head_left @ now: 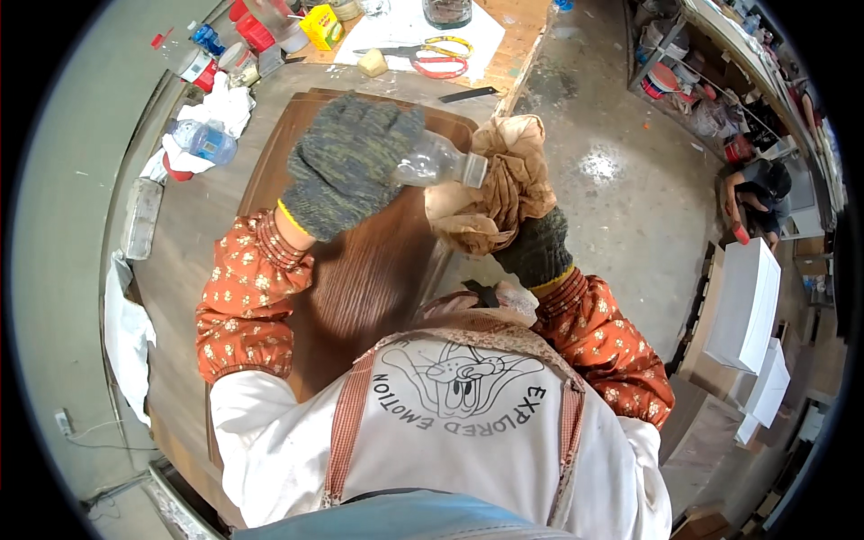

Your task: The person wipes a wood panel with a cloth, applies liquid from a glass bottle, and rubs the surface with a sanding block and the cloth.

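At centre frame the gloved right hand (533, 250) has its grip bunched tight on a tan rag (504, 180) — the gloved left hand (346, 166) is closed around a clear plastic bottle (436, 165), tipped neck-first into the cloth, above the brown wooden panel (360, 279) on the worktop (184, 270).

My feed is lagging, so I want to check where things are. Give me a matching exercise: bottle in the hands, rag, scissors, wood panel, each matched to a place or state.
Things:
1. clear bottle
2. rag
3. scissors
4. wood panel

Places or states:
A. lying on white paper at the far end of the bench
B. tipped sideways in the left hand, neck toward the rag
C. flat on the bench under both hands
D. bunched in the right hand

Pairs: 1-B, 2-D, 3-A, 4-C
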Tool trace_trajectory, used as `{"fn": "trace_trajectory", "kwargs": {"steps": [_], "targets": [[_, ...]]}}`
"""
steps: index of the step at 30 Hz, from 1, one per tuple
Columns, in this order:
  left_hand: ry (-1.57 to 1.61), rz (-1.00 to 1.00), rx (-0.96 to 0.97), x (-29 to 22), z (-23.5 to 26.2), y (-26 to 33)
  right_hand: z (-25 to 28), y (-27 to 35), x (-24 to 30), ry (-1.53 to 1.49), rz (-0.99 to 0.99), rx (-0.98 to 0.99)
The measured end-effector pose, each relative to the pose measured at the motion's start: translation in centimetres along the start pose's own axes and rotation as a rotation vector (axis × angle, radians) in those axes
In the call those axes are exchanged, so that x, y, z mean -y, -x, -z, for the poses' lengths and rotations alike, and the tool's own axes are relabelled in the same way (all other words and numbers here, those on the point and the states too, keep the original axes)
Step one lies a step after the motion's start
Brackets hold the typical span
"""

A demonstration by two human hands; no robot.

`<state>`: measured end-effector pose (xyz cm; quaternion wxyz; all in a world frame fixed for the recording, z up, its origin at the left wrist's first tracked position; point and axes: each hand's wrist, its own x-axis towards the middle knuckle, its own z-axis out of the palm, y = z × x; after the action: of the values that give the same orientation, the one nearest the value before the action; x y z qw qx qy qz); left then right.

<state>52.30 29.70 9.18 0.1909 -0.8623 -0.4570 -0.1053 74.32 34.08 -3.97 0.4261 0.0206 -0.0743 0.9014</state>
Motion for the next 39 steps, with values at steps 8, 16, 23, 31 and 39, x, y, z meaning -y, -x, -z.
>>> {"fn": "trace_trajectory", "kwargs": {"steps": [8, 16, 23, 31, 39], "targets": [[-0.34, -0.048, -0.06, -4.5, 0.0, -1.3, -1.7, 2.1, -0.3, 0.413, 0.018, -0.21], [-0.077, 0.195, -0.067, -3.0, -2.7, 2.1, -1.8, 1.1, -0.6, 1.441, 0.402, 0.001], [0.277, 1.071, -0.407, 0.4, -4.3, 4.1, -3.9, 0.9, -0.2, 1.248, 0.334, -0.291], [0.274, 1.128, -0.605, 0.4, -7.3, 8.8, -0.9, -0.4, -3.6, 2.277, 0.835, 0.141], [0.392, 1.149, -0.789, 1.1, -8.3, 9.0, 1.7, -4.9, -1.0, 2.141, 0.751, -0.276]]}}
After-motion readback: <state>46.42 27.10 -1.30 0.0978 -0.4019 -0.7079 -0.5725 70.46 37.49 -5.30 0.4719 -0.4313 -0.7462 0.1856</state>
